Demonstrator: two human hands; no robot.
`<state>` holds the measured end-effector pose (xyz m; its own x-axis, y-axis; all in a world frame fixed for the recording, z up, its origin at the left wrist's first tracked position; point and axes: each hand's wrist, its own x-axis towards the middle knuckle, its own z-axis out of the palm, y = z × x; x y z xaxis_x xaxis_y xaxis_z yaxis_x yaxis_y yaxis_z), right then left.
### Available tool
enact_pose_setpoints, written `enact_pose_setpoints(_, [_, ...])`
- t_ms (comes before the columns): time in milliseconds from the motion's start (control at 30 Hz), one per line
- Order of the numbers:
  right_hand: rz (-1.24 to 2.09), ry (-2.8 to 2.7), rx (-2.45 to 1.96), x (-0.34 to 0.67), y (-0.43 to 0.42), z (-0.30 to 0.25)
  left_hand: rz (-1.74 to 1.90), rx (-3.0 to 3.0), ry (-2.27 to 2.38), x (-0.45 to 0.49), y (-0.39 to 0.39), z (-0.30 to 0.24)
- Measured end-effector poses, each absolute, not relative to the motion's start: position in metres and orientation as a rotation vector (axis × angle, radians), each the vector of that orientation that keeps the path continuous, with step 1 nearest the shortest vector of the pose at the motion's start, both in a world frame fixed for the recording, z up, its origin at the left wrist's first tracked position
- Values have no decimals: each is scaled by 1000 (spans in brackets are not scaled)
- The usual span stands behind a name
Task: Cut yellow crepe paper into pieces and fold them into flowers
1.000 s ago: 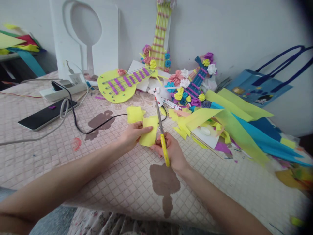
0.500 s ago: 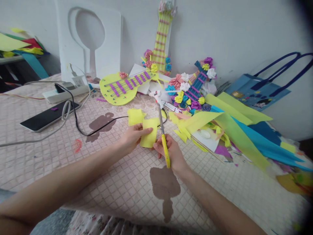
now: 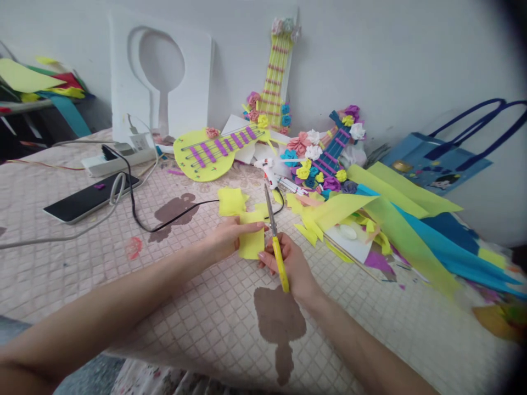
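My left hand (image 3: 227, 237) pinches a small rectangle of yellow crepe paper (image 3: 252, 244), its thumb stretched across the top. My right hand (image 3: 293, 266) grips yellow-handled scissors (image 3: 277, 253), whose metal blades point away from me, beside the paper's right edge. The blades look closed or nearly so. Right fingertips lie at the paper's lower right corner; whether they press on it I cannot tell. Just beyond my left hand, a stack of yellow paper squares (image 3: 231, 202) rests on the quilted tablecloth (image 3: 197, 312).
A white glue gun (image 3: 269, 174) lies beyond the scissors. Decorated paper guitars (image 3: 206, 156) stand or lie near the wall. Yellow and blue paper strips (image 3: 436, 236) spread at right, before a blue bag (image 3: 432, 156). At left are a black phone (image 3: 90, 198), power strip (image 3: 117, 160) and cables.
The paper and my left hand have come slightly nearer to me, and the left thumb reaches farther across the paper. The camera view has shifted a little.
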<state>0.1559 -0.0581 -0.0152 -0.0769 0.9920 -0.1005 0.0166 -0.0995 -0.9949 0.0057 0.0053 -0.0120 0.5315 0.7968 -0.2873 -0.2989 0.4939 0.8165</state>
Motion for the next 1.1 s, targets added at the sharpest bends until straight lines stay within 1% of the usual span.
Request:
enact_pose_setpoints(200, [1317,-1284,-1264,153,-58,-19,868,799,814,3,10,-13])
enact_pose_setpoints(467, [1320,-1247,-1283,153,-59,-18,928,716,873,-2,19,-2])
enact_pose_setpoints(600, [1314,-1187,-1270,155,-59,-19,766,636,715,-1,15,-4])
enact_pose_setpoints(700, [1289,-1152,-1236,159,-59,-25,682,699,666,1,8,-10])
enact_pose_setpoints(867, [1291,-1094,-1223,164,-59,-28,845,800,787,2,6,-15])
enact_pose_setpoints(967, [1345,-1052,-1152,164,-63,-25,955,892,777,-2,12,-14])
enact_pose_setpoints(1100, [1582,-930,-930,160,-73,-28,995,931,712,-10,20,-11])
